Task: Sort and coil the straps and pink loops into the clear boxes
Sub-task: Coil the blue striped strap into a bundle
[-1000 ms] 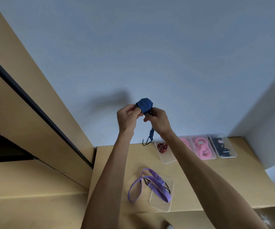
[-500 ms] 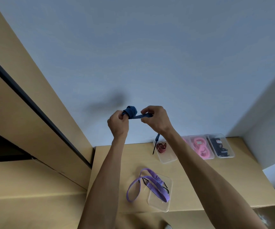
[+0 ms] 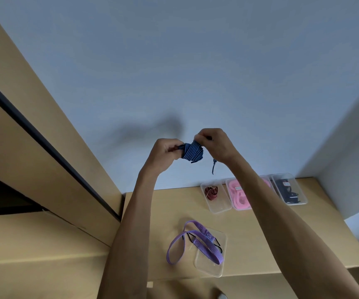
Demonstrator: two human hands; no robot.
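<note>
A blue striped strap, wound into a tight bundle, is held up in front of the wall between my left hand and my right hand. A short loose end hangs below my right hand. On the wooden table a purple strap lies partly over a clear box near the front edge. At the back stand clear boxes: one with a red strap, one with pink loops, one with black straps.
The wooden table meets the blue-grey wall at the back. A tall wooden panel with a dark gap rises on the left. My right forearm crosses over part of the pink-loop boxes.
The hands came back together around the blue bundle. The stretched length between them has been wound on, and the hanging end is shorter.
</note>
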